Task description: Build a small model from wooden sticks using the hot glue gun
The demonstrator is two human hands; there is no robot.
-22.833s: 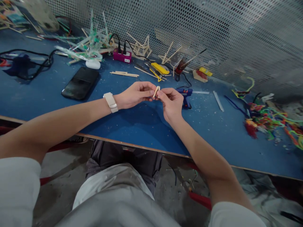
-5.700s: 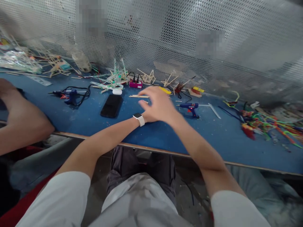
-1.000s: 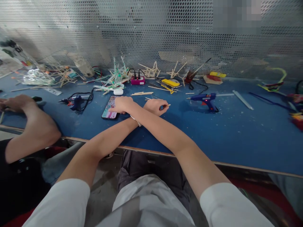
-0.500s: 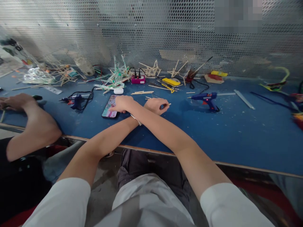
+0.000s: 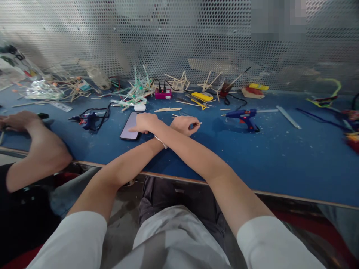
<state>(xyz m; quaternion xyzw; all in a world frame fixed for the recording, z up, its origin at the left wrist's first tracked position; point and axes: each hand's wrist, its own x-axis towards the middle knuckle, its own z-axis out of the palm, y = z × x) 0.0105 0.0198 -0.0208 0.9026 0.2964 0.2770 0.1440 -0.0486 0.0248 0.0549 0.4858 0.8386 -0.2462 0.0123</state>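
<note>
My forearms are crossed, the right one lying over the left. My right hand point(image 5: 146, 122) rests at the right edge of a smartphone point(image 5: 129, 129), one digit stretched onto its pale, blank-looking screen; the other fingers are partly hidden. Beyond the crossing, my left hand point(image 5: 183, 125) pinches a short wooden stick point(image 5: 199, 124) between thumb and fingers, only its end showing. Several loose wooden sticks point(image 5: 168, 109) lie just behind my hands. A blue glue gun point(image 5: 243, 116) with a small red light stands to the right of my left hand.
A purple power strip point(image 5: 163, 94), yellow cutter point(image 5: 202, 97) and stick structures point(image 5: 179, 82) line the perforated metal screen point(image 5: 179, 45). A white case point(image 5: 140, 107) sits behind the phone. Another glue gun point(image 5: 89, 120) and a co-worker's arm point(image 5: 46, 145) are at left. Clear glue stick point(image 5: 288, 117) lies right.
The phone screen has gone from a colourful picture to a plain pale display. Both hands hold practically the same positions; the view has shifted very slightly.
</note>
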